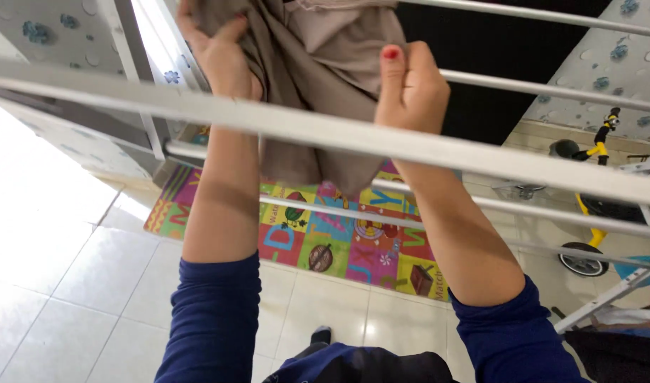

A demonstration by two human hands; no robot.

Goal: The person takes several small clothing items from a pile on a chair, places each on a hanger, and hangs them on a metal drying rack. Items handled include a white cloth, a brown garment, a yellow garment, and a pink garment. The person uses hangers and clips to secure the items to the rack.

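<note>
White tiled floor (48,241), colourful alphabet mat (325,241) below. Both hands reached through white metal drying-rack bars (481,159); left hand (222,60) and right hand (410,89) clenched beige fabric garment (318,64), draping it over rail.

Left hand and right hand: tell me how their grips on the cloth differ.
The left hand lies spread against the beige cloth, thumb out, while the right hand is closed into a fist around a bunched fold. The left hand sits higher and partly behind the cloth; the right hand sits lower, by the white rack bar. Both hold the same cloth.
</note>
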